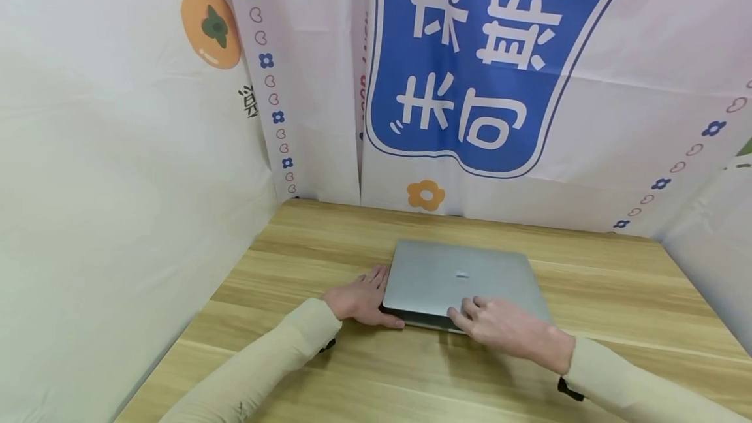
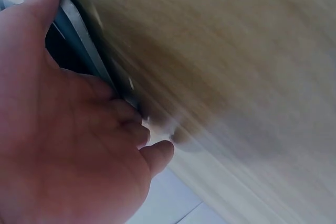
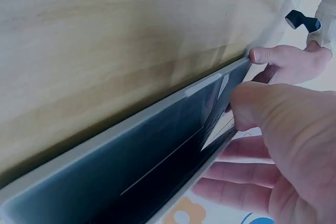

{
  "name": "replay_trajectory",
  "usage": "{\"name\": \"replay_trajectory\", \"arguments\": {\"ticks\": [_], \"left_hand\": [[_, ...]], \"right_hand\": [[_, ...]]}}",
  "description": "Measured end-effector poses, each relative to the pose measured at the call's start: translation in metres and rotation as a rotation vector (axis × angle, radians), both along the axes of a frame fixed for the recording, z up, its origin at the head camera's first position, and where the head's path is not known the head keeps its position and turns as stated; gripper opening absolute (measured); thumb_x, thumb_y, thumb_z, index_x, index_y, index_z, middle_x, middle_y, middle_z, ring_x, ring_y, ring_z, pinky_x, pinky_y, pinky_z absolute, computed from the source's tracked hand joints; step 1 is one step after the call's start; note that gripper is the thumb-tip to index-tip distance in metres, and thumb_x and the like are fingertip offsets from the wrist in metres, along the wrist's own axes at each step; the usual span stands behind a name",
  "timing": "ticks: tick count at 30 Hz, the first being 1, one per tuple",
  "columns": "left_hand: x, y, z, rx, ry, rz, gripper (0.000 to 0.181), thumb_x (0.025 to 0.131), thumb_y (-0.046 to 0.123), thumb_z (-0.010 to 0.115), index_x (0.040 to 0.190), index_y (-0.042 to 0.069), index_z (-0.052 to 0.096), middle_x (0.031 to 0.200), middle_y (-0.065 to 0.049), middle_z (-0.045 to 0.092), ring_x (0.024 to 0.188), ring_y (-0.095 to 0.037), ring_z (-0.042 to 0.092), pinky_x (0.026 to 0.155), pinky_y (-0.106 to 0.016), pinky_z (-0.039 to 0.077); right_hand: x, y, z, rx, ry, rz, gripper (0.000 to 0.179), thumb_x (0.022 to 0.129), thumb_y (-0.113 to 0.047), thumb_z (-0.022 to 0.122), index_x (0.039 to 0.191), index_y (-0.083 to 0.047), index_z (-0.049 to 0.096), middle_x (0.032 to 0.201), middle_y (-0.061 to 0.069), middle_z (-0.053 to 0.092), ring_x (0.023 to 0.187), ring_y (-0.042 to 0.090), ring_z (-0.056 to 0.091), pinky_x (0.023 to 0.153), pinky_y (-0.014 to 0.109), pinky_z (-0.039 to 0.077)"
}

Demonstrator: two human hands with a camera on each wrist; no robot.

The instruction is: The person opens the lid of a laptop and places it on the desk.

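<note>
A silver laptop (image 1: 435,273) lies on the wooden table, its lid raised slightly, with a dark gap along the near edge. My left hand (image 1: 365,300) is spread against its left side, thumb at the near left corner of the base. In the left wrist view, the fingers lie extended along the laptop's side edge. My right hand (image 1: 502,326) pinches the lid's near edge. The right wrist view shows the thumb (image 3: 248,103) at the gap and the other fingers over the lid's outer face. The base (image 3: 105,153) rests low on the table.
The wooden table (image 1: 329,234) extends around the laptop on all sides. A printed cloth with a blue sign (image 1: 470,168) hangs behind the table's far edge. A white sheet (image 1: 117,181) hangs along the left side. Dark straps show at both wrists.
</note>
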State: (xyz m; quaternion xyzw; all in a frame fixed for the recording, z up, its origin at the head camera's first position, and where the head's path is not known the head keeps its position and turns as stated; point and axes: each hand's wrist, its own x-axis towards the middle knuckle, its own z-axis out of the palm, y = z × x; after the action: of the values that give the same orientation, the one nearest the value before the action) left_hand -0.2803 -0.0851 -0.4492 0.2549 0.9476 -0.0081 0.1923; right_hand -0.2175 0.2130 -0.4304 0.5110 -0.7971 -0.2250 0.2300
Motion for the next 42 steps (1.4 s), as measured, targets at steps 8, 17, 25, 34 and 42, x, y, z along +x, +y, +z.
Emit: {"name": "replay_trajectory", "arguments": {"ticks": [8, 17, 25, 34, 42], "left_hand": [[0.0, -0.001, 0.0, 0.025, -0.003, 0.012, 0.118, 0.08, 0.082, 0.049, 0.157, 0.003, 0.006, 0.166, -0.013, 0.003, 0.155, -0.025, 0.003, 0.125, -0.039, 0.018], [-0.002, -0.001, 0.006, -0.004, 0.001, -0.021, 0.116, 0.082, 0.08, 0.049, 0.157, 0.001, 0.007, 0.166, -0.016, 0.002, 0.155, -0.027, 0.003, 0.125, -0.039, 0.018], [-0.007, -0.002, 0.006, -0.006, 0.02, -0.046, 0.118, 0.081, 0.081, 0.049, 0.157, 0.003, 0.005, 0.166, -0.016, 0.002, 0.155, -0.028, 0.003, 0.125, -0.041, 0.017], [-0.012, -0.002, 0.003, -0.034, 0.039, -0.076, 0.115, 0.079, 0.084, 0.048, 0.156, 0.005, 0.017, 0.166, -0.017, 0.003, 0.155, -0.028, 0.004, 0.125, -0.041, 0.018], [-0.012, -0.001, 0.002, -0.062, 0.042, -0.075, 0.113, 0.079, 0.084, 0.048, 0.156, 0.005, 0.022, 0.166, -0.016, 0.004, 0.154, -0.028, 0.005, 0.125, -0.04, 0.019]], "right_hand": [[-0.005, 0.006, 0.003, -0.064, 0.071, 0.097, 0.029, 0.098, -0.002, 0.047, 0.121, -0.011, 0.061, 0.1, 0.005, 0.068, 0.077, 0.016, 0.065, 0.044, 0.018, 0.043], [-0.011, 0.012, 0.006, -0.094, 0.153, 0.164, 0.061, 0.106, -0.001, 0.002, 0.122, -0.008, 0.06, 0.102, 0.007, 0.069, 0.082, 0.017, 0.067, 0.055, 0.022, 0.054], [-0.017, 0.019, 0.009, -0.082, 0.175, 0.179, 0.056, 0.106, 0.001, 0.008, 0.125, -0.007, 0.06, 0.107, 0.009, 0.069, 0.092, 0.019, 0.068, 0.073, 0.027, 0.059], [-0.025, 0.027, 0.015, -0.079, 0.19, 0.199, 0.057, 0.106, 0.0, 0.005, 0.128, -0.007, 0.058, 0.111, 0.009, 0.068, 0.096, 0.019, 0.068, 0.074, 0.028, 0.059], [-0.029, 0.031, 0.018, -0.1, 0.179, 0.219, 0.056, 0.107, 0.0, 0.008, 0.129, -0.007, 0.058, 0.11, 0.009, 0.068, 0.095, 0.02, 0.067, 0.074, 0.028, 0.059]]}}
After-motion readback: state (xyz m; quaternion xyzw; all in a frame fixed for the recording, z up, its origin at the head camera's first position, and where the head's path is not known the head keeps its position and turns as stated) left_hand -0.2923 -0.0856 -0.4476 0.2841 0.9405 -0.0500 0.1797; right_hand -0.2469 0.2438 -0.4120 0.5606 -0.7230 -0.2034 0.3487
